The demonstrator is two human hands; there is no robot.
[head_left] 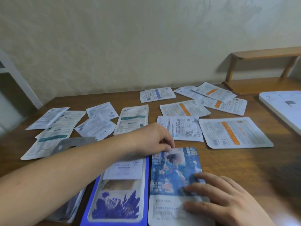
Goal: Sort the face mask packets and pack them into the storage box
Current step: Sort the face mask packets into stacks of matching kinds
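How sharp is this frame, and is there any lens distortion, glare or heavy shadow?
Head view: soft throughout, print on the packets unreadable; right hand and left hand slightly smeared; wide-angle bending at the shelf; dark shadow on the table; no glare.

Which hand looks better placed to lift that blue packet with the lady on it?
Probably the left hand: its fingers already pinch the top edge of the blue packet. The right hand only lies flat on it.
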